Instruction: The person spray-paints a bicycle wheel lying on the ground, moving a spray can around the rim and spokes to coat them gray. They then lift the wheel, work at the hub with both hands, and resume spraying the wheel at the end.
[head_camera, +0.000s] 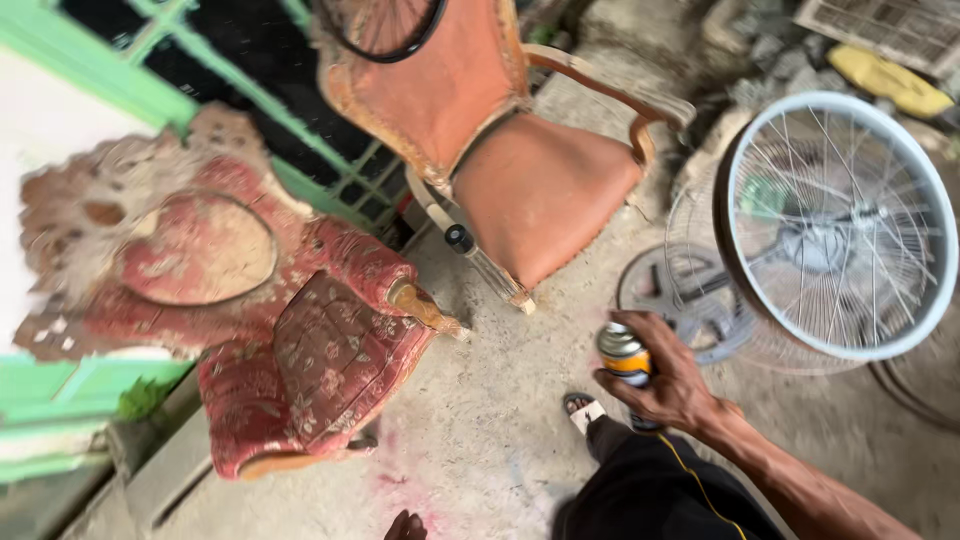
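My right hand grips a spray can with a yellow and silver body, held upright in front of my knee. A large white wire fan guard stands on edge just right of the can. Behind it lies a second, greyer fan grille on the floor. A small part of a hand or fingers shows at the bottom edge; I cannot tell what it holds.
An ornate armchair with worn red patterned upholstery stands at left. An orange-brown upholstered armchair stands behind it. A green window grille runs along the wall. My sandalled foot rests on the concrete floor. Rubble and a yellow object lie at back right.
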